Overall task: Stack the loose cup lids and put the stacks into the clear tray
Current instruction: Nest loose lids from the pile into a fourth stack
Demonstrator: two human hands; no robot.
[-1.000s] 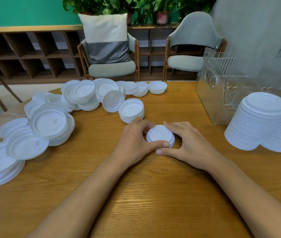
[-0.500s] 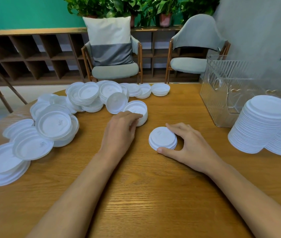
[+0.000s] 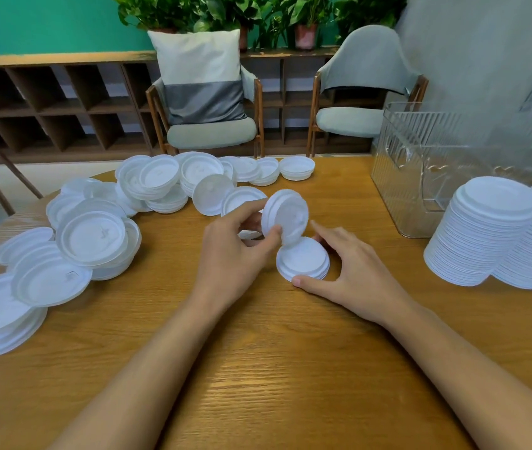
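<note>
A short stack of white cup lids (image 3: 303, 262) lies on the wooden table (image 3: 258, 368) at the centre. My right hand (image 3: 352, 271) cups it from the right, thumb at its near rim. My left hand (image 3: 235, 251) pinches a small bunch of lids (image 3: 285, 216), tilted on edge just above the short stack's far side. Many loose lids (image 3: 95, 235) sprawl over the left and far side of the table. Two tall lid stacks (image 3: 485, 228) stand on the right in front of the clear tray (image 3: 420, 164), which looks empty as far as I can see.
Two chairs (image 3: 212, 131) stand behind the table, one with a cushion. A low wooden shelf with potted plants runs along the green wall. The table's curved edge lies at the far left.
My left hand left the short stack, reached to a pile behind it, and came back with a bunch of lids held tilted over the stack. My right hand stayed beside the stack.
</note>
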